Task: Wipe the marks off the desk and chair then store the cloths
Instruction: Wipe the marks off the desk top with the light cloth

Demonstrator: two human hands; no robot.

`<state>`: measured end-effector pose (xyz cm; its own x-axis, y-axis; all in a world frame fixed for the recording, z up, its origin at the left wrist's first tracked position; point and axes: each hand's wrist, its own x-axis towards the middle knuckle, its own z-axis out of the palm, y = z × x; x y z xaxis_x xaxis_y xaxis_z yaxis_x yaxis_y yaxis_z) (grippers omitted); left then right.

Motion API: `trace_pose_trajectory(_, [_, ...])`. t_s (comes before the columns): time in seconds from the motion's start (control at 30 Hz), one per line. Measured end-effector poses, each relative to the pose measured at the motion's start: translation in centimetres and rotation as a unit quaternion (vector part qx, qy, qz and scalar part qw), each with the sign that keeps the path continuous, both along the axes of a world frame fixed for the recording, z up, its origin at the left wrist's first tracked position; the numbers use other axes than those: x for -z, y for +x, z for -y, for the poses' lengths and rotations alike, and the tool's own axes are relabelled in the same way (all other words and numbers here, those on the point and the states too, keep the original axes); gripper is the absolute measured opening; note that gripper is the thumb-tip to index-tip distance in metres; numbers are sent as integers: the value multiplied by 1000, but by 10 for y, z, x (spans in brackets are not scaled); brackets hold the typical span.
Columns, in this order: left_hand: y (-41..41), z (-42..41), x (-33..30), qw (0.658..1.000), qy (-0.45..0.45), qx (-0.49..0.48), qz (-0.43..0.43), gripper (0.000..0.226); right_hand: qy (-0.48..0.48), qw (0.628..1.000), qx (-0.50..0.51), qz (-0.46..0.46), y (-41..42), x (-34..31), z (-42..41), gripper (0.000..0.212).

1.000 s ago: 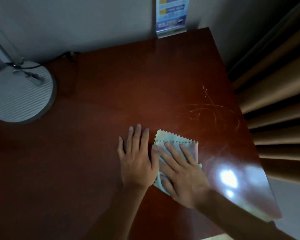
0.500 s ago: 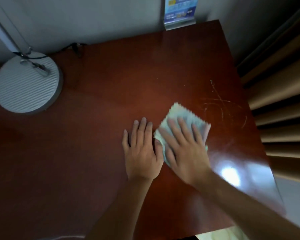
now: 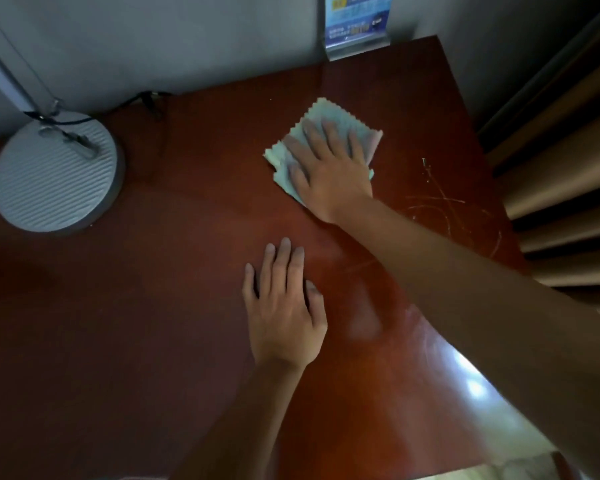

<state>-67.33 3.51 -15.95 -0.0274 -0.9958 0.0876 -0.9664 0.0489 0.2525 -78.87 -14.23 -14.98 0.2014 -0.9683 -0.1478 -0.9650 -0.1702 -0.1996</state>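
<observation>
Right hand [image 3: 329,168] presses a zigzag-edged cloth [image 3: 329,114] flat-fingered onto glossy red-brown desk [image 3: 187,271]; left hand [image 3: 284,313] lies open.

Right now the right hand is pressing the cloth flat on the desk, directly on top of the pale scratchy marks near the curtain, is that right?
Not quite. The head view shows the right hand pressing the cloth flat on the desk, but not on the marks. The marks lie uncovered, to the right of the cloth, nearer the curtain.

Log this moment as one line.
phase: wiping desk | right hand: flat on cloth | left hand: flat on desk | marks: remain
</observation>
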Motion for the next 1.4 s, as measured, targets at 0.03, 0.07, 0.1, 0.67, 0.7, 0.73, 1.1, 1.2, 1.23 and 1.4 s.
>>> trace_pose_trajectory(0.03, [1,0,1,1000,-5,-2,2,51,-7,1000,-8,1,3,1,-8,54])
trace_pose_trajectory(0.07, [1,0,1,1000,-11,-3,3,51,-18,1000,-25,-1,3,1,-25,54])
trace_pose_trajectory(0.1, [1,0,2,1000,-15,-1,3,51,-30,999,-46,-2,0,2,-47,53])
trace_pose_trajectory(0.67, [0,1,0,1000,4,1,-11,51,-41,998,-47,-14,52,6,101,56])
trace_pose_trajectory(0.7, [0,1,0,1000,6,2,-10,51,-36,998,-41,-8,57,6,115,54])
trace_pose_trajectory(0.73, [0,2,0,1000,6,4,-10,51,-31,999,-34,-4,59,5,126,53])
trace_pose_trajectory(1.1, [1,0,0,999,-31,5,-22,47,-30,994,-99,-35,-12,0,-103,55])
trace_pose_trajectory(1.2, [3,-1,0,999,-29,10,-15,48,-12,993,-106,-50,-40,-3,-166,56])
trace_pose_trajectory(1.23, [4,-1,1,1000,-27,12,-9,49,-7,993,-113,-46,-43,-3,-169,55])
trace_pose_trajectory(1.4, [1,2,0,999,-33,1,3,45,-36,997,-63,-18,-44,5,-88,52])
